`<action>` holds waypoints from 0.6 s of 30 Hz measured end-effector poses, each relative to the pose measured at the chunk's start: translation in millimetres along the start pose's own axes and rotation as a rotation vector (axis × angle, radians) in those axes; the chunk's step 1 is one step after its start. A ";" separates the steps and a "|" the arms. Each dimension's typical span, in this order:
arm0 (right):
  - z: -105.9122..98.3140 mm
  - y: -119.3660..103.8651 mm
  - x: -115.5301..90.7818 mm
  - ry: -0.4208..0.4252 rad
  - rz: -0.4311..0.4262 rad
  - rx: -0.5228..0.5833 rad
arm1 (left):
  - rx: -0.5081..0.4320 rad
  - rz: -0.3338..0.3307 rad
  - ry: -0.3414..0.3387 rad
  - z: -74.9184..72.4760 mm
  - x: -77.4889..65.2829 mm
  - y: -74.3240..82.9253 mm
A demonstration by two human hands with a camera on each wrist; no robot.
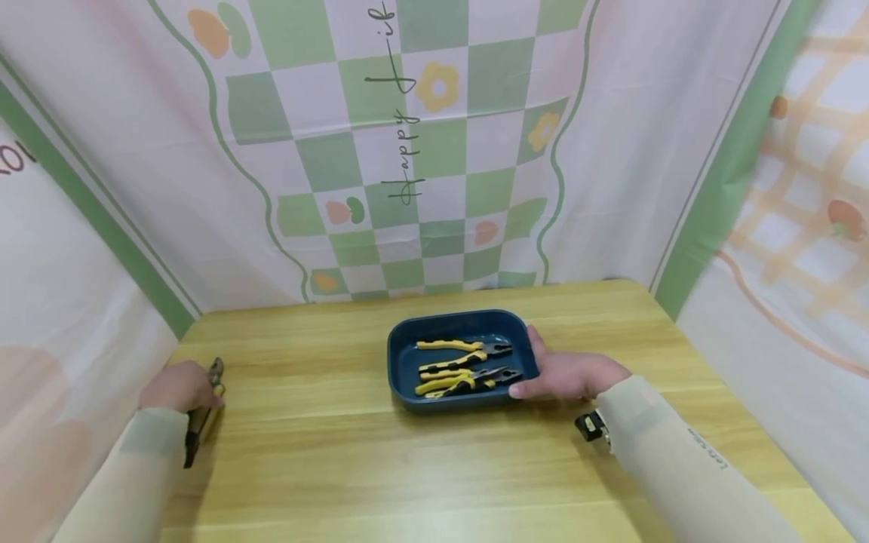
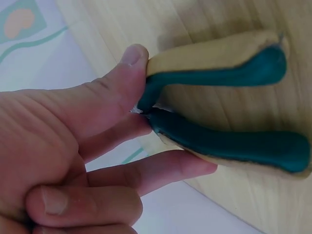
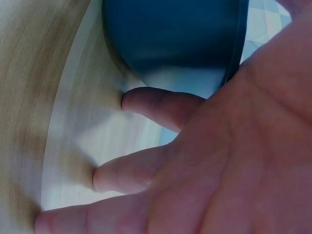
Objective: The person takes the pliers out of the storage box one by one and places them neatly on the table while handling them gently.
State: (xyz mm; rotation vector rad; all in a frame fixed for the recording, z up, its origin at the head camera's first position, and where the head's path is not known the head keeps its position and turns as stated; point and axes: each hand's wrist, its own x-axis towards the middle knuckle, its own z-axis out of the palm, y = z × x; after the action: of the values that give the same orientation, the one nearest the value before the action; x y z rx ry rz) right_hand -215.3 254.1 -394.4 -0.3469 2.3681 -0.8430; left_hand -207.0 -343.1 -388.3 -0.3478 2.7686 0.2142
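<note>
My left hand (image 1: 178, 386) is at the table's left edge and pinches a pair of pliers (image 2: 229, 75) near the pivot, between thumb and fingers. Their tan and dark-green handles stand spread apart; the pliers' head is hidden by the hand. A dark blue rectangular tray (image 1: 434, 404) sits near the middle of the table. Inside lie pliers (image 1: 444, 385) with yellow and black handles, some overlapping. My right hand (image 1: 566, 375) is against the tray's right end, thumb at the near corner. In the right wrist view its outstretched fingers (image 3: 129, 170) rest spread on the table beside the tray.
The light wood table (image 1: 326, 467) meets a hanging cloth (image 1: 380, 151) with a green check print at the back. More printed cloth hangs on the left and right sides. A small black device (image 1: 591, 426) shows by the right wrist.
</note>
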 end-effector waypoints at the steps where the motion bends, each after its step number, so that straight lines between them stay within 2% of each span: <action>1: -0.2 0.1 -0.1 -0.001 -0.001 -0.001 | 0.006 0.005 0.002 1.2 -0.6 0.3; 6: -0.4 0.1 -0.9 -0.006 0.003 -0.010 | 0.038 0.052 0.018 7.2 -6.8 0.8; 10: -1.7 -0.6 -1.8 -0.009 0.004 -0.015 | 0.033 0.065 0.027 11.1 -14.9 1.6; 18: -3.7 -0.4 -3.0 -0.011 0.014 -0.028 | 0.018 0.004 0.012 13.9 -19.5 8.3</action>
State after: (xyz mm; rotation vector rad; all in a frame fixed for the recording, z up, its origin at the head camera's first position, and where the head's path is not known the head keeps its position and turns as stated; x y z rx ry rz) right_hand -215.2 256.8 -390.5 -0.3447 2.3710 -0.7998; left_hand -187.1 -328.4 -393.5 -0.3404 2.7814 0.1883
